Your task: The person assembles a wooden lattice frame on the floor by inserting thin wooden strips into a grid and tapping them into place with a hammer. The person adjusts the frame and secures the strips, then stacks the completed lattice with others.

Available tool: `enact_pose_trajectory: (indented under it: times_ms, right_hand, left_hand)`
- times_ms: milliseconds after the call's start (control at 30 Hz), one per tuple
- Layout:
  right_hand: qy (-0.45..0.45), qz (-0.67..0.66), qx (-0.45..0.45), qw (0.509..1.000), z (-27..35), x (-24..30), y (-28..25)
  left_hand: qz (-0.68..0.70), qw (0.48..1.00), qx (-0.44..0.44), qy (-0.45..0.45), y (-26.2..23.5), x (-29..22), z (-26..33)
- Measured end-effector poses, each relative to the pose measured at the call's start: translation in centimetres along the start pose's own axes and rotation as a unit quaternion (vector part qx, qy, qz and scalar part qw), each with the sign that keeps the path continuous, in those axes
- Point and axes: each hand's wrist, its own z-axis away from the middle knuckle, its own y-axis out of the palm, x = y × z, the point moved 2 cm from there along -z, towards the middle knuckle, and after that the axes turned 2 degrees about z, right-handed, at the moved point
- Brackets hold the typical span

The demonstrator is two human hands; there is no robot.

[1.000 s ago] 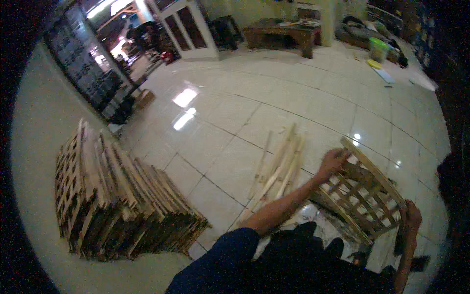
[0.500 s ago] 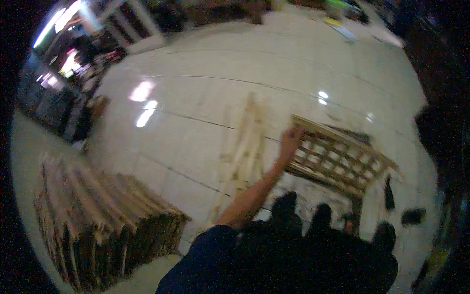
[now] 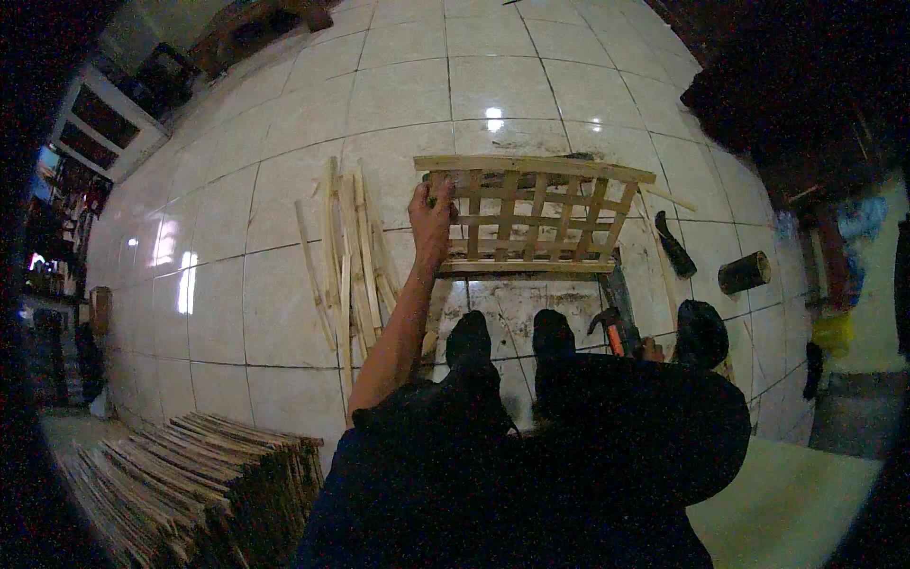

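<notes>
My left hand (image 3: pixel 431 220) is closed on the left end of a wooden lattice panel (image 3: pixel 541 222), woven from pale slats between two longer rails. The panel lies in front of my feet. Low on the right, a small part of my right hand (image 3: pixel 652 350) shows beside a hammer (image 3: pixel 614 334) with an orange handle. The rest of that hand is hidden by my dark clothing, and whether it touches the hammer is unclear. Left of the panel, several loose pale wooden strips (image 3: pixel 353 256) lie on the floor.
A large stack of thin wooden slats (image 3: pixel 204 484) stands at the lower left. Right of the panel lie a dark curved piece (image 3: pixel 675 245) and a dark cylinder (image 3: pixel 744 272). Light tiles (image 3: pixel 398 90) cover the floor. A white slatted frame (image 3: pixel 109 123) stands at the far left.
My view has swung to the right, so the panel now sits nearer the middle. My left hand stays on the panel's left end. The hammer and part of my right hand now show clearly.
</notes>
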Motion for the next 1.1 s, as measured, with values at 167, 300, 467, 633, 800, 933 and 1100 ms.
enact_pose_trajectory:
  times_ms: [167, 300, 467, 633, 800, 933, 1100]
  right_hand:
    - [0.015, 0.009, 0.008, 1.000, 2.0, -0.9, -0.1]
    - [0.003, -0.002, -0.008, 1.000, 0.9, 0.0, -0.2]
    - [-0.052, -0.053, 0.022, 0.997, -1.2, 4.1, 1.3]
    - [-0.179, -0.091, -0.002, 0.980, -1.3, 9.2, 0.9]
    - [-0.170, -0.222, 0.075, 0.957, -2.0, 14.4, 0.2]
    - [-0.185, -0.152, 0.139, 0.961, -2.2, 15.0, 1.2]
    - [-0.280, -0.118, 0.223, 0.926, -2.5, 17.7, 1.0]
  left_hand:
    - [0.002, 1.000, -0.014, 0.017, 0.7, -2.6, 0.1]
    - [0.024, 1.000, -0.004, 0.010, 1.4, -1.6, 0.1]
    - [-0.009, 0.997, -0.045, 0.060, 0.8, -1.2, 0.3]
    - [0.078, 0.997, -0.027, 0.002, 1.4, -0.7, 1.2]
    - [-0.021, 0.995, -0.090, 0.036, 1.3, -0.8, 1.4]
    - [-0.031, 0.995, -0.079, 0.056, 2.0, -1.2, 2.0]
    - [0.016, 0.993, -0.096, 0.060, 1.8, -1.7, 2.4]
